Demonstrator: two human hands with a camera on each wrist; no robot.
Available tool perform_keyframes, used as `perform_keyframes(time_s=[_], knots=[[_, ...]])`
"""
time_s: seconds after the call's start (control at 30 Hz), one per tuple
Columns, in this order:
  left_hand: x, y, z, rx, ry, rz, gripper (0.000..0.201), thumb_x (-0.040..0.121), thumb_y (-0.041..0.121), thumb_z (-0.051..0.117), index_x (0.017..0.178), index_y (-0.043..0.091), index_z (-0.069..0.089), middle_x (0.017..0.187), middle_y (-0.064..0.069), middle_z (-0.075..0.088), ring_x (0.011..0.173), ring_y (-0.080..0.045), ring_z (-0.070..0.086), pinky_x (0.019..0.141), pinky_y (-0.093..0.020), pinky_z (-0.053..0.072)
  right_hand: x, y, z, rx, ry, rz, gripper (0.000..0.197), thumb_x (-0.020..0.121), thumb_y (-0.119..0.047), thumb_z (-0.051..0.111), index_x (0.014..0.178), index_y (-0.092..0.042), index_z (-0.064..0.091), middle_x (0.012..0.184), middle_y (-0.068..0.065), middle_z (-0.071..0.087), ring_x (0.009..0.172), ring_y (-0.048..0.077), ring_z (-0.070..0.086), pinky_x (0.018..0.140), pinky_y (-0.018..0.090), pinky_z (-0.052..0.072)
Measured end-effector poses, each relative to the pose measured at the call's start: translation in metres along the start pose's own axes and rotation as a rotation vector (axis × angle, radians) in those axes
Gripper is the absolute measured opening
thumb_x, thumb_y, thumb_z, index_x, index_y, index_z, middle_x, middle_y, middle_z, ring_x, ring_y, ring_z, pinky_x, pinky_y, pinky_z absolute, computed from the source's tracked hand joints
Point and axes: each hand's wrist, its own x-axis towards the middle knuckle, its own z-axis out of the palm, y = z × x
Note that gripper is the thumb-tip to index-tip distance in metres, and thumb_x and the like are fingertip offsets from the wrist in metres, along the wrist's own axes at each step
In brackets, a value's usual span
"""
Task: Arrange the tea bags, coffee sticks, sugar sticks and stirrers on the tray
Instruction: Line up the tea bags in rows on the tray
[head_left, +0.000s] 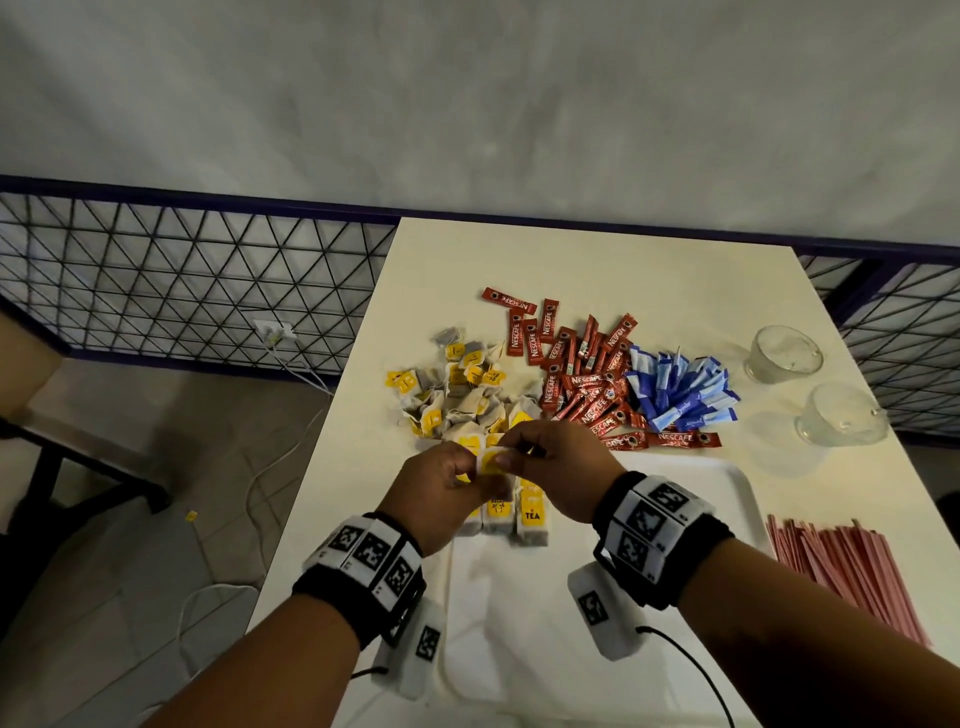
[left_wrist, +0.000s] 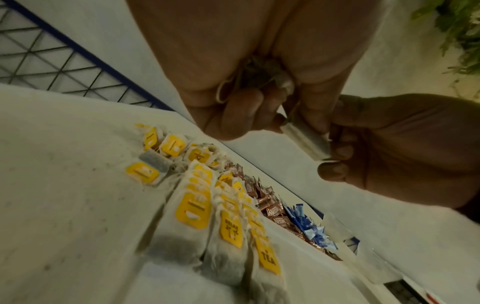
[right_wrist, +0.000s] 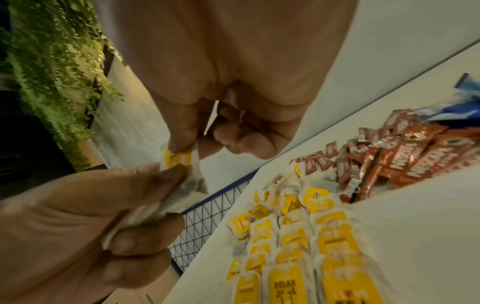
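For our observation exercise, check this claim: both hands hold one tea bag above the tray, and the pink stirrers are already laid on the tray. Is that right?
Not quite. The head view shows the pink stirrers lying on the table to the right of the tray, not on it. The left hand and right hand do hold one tea bag above it.

On your table (head_left: 436, 270), the tray (head_left: 727, 483) lies nearest you, with rows of tea bags (head_left: 531, 519) at its far left corner. Beyond it sit the loose tea bag pile (head_left: 462, 395) at left, coffee sticks (head_left: 576, 374) in the middle, sugar sticks (head_left: 680, 389) right of them, then two cups (head_left: 784, 353). Stirrers (head_left: 841, 566) lie right of the tray.
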Motion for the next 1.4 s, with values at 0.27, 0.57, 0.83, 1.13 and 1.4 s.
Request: perform_keyframes(time_s=[0.27, 0.57, 0.83, 1.13, 1.4], knots=[[-0.003, -0.003, 0.016, -0.146, -0.007, -0.188, 0.018, 0.076, 0.040, 0.075, 0.078, 0.022, 0.078, 0.078, -0.004, 0.072, 0.064, -0.010, 0.063, 0.064, -0.035, 0.050, -0.002, 0.018, 0.014, 0.040, -0.004, 0.092, 0.013, 0.090, -0.033, 0.062, 0.090, -0.022, 0.068, 0.071, -0.016, 0.056, 0.064, -0.002, 0.048, 0.062, 0.021, 0.037], [-0.004, -0.019, 0.044, 0.342, -0.080, -0.369, 0.030, 0.086, 0.043, 0.063, 0.090, 0.015, 0.075, 0.091, -0.009, 0.071, 0.086, -0.028, 0.062, 0.068, -0.027, 0.044, -0.019, 0.057, 0.024, -0.264, -0.108, 0.196, 0.005, 0.087, -0.025, 0.058, 0.085, -0.027, 0.062, 0.094, -0.004, 0.063, 0.089, 0.017, 0.058, 0.079, 0.029, 0.046], [-0.003, -0.014, 0.057, 0.485, -0.012, -0.396, 0.021, 0.087, 0.036, 0.058, 0.085, 0.016, 0.067, 0.096, -0.009, 0.069, 0.093, -0.031, 0.062, 0.072, -0.029, 0.045, -0.027, 0.071, 0.039, -0.349, -0.169, 0.150, 0.025, 0.090, -0.024, 0.054, 0.112, -0.026, 0.064, 0.106, 0.000, 0.059, 0.098, 0.022, 0.058, 0.083, 0.031, 0.048], [-0.004, -0.018, 0.052, 0.618, 0.033, -0.241, 0.019, 0.092, 0.042, 0.052, 0.094, 0.024, 0.060, 0.100, 0.001, 0.067, 0.094, -0.026, 0.061, 0.074, -0.032, 0.046, -0.031, 0.072, 0.040, -0.349, -0.171, 0.138, 0.029, 0.092, -0.026, 0.050, 0.119, -0.027, 0.062, 0.109, 0.001, 0.058, 0.100, 0.022, 0.057, 0.085, 0.030, 0.048], [0.003, -0.007, 0.051, 0.697, -0.010, -0.254, 0.012, 0.089, 0.028, 0.054, 0.095, 0.025, 0.043, 0.096, 0.001, 0.064, 0.091, -0.027, 0.060, 0.066, -0.030, 0.037, -0.031, 0.074, 0.044, -0.372, -0.170, 0.126, 0.029, 0.092, -0.026, 0.050, 0.119, -0.027, 0.061, 0.109, 0.004, 0.058, 0.100, 0.026, 0.057, 0.083, 0.033, 0.049]])
